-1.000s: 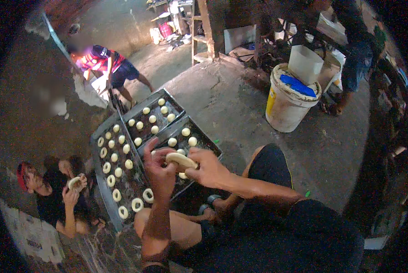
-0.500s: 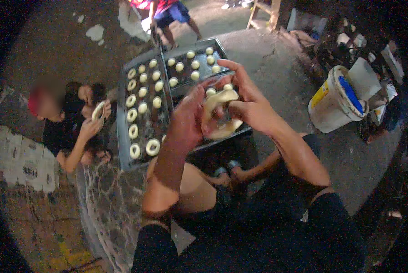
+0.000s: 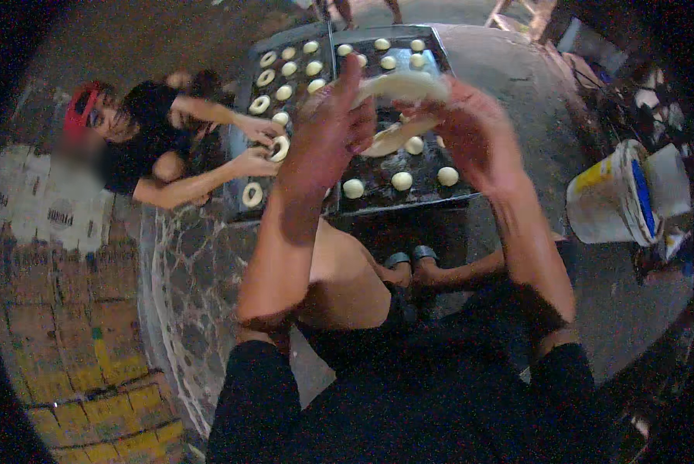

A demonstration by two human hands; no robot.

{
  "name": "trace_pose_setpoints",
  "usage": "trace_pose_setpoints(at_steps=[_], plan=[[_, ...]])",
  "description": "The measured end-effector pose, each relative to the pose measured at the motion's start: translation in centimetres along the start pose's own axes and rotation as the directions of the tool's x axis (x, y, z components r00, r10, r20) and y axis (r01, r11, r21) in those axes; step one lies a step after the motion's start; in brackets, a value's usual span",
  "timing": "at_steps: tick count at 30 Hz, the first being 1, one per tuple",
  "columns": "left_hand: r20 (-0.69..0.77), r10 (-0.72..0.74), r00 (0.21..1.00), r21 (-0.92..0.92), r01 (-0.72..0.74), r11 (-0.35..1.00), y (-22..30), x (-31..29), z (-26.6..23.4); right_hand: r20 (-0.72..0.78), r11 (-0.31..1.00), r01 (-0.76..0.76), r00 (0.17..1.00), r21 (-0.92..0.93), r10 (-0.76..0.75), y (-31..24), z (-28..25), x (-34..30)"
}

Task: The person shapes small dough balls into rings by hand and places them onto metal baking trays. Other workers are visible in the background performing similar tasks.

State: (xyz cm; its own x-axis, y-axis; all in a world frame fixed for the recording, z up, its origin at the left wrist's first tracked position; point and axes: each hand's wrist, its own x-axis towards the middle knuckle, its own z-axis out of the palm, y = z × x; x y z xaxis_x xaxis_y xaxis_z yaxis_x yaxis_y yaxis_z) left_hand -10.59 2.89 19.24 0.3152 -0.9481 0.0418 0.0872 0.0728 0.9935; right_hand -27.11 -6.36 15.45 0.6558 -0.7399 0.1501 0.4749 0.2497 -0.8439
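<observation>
A ring of pale dough (image 3: 405, 87) is stretched between my two hands above the trays, its opening pulled wide. My left hand (image 3: 333, 116) is curled through one side of the ring, thumb pointing up. The opposite side is gripped by my right hand (image 3: 474, 127), which is somewhat smeared by motion. Beneath them lies the right dark tray (image 3: 378, 203) with several round dough balls (image 3: 402, 182). The left dark tray (image 3: 242, 81) bears dough rings (image 3: 252, 194) along its left side and balls beside them. My left hand and forearm hide part of both trays.
At the left, a co-worker in a red cap (image 3: 84, 97) has both hands on a dough ring (image 3: 280, 148) at the left tray. A white bucket (image 3: 606, 197) with something blue inside stands at the right. Stacked cartons (image 3: 76, 332) fill the lower left. Another person's legs (image 3: 343, 11) show at the far edge.
My hands have moved apart, drawing the dough ring wider. The co-worker has brought a ring from in front of the body to the left tray. My view has shifted, so the trays appear higher and farther right.
</observation>
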Motion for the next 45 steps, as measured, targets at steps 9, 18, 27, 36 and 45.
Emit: trace_pose_setpoints(at_steps=[9, 18, 27, 36, 45], plan=[[0.078, -0.071, 0.994, 0.594, 0.011, 0.804, -3.1, 6.4, -8.9, -0.022, 0.998, -0.008, 1.0, 0.054, 0.009, 8.0, -3.1, 6.5], [-0.064, 0.083, 0.994, 0.93, 0.03, 0.367, -22.1, 12.6, -22.8, -0.377, 0.435, -0.377, 0.922, -0.818, 0.09, 18.5, -17.3, 1.2], [-0.38, -0.087, 0.921, 0.829, 0.381, 0.41, -34.0, 14.6, -26.8, -0.552, 0.094, -0.557, 0.831, -0.825, 0.074, 22.8, -27.5, 0.5], [-0.268, 0.294, 0.917, 0.926, 0.162, 0.34, -32.0, 13.3, -26.9, -0.567, -0.255, -0.523, 0.811, -0.814, 0.145, 27.8, -28.1, 1.0], [0.087, -0.097, 0.991, 0.439, 0.05, 0.897, -7.5, 10.0, -13.1, -0.409, 0.795, -0.196, 0.91, -0.575, -0.072, 19.5, -14.8, 1.5]])
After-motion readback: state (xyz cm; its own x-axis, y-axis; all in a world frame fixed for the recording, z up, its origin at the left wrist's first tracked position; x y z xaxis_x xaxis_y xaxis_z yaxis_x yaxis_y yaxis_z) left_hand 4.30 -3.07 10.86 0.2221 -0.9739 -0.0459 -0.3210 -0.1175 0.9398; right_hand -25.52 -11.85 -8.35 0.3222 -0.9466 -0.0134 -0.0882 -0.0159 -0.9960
